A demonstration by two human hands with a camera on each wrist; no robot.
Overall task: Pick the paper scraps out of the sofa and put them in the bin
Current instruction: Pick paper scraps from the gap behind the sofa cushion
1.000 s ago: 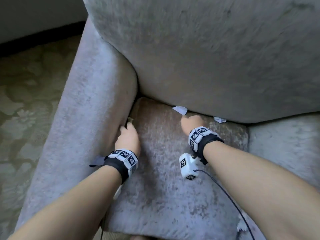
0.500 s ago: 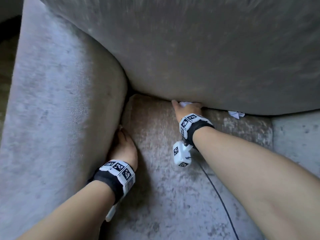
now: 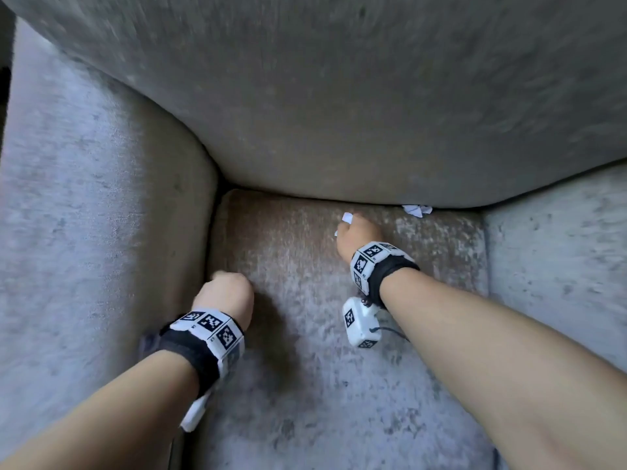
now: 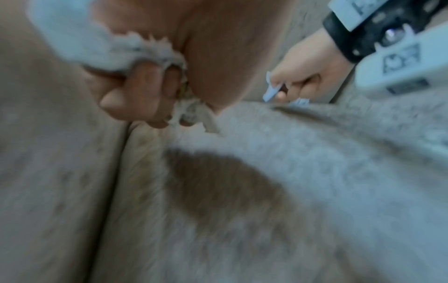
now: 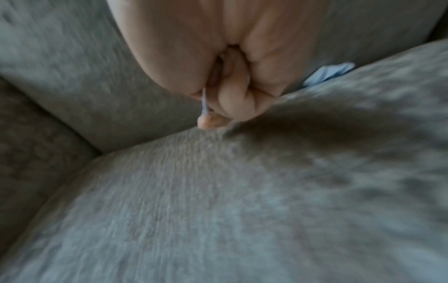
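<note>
Both hands work the sofa (image 3: 305, 385): right hand (image 3: 358, 234) pinches a white scrap (image 3: 347, 218), left hand (image 3: 225, 293) clutches torn paper (image 4: 189, 110). Next, likely, the crumpled scrap (image 3: 417, 210) at the backrest crease.

Seat cushion (image 3: 305, 385) open between hands; back cushion (image 3: 339, 113) overhangs rear crease, armrest (image 3: 84, 232) walls left.

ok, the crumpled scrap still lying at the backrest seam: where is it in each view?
Head: loose scrap at the seam, right of centre, just beyond the right hand.
Left wrist: only a sliver at the seam, below the right hand; blurred.
Right wrist: pale blue patch at the seam, right of the hand.
Shared landmark: the seam where the backrest meets the seat cushion.
</note>
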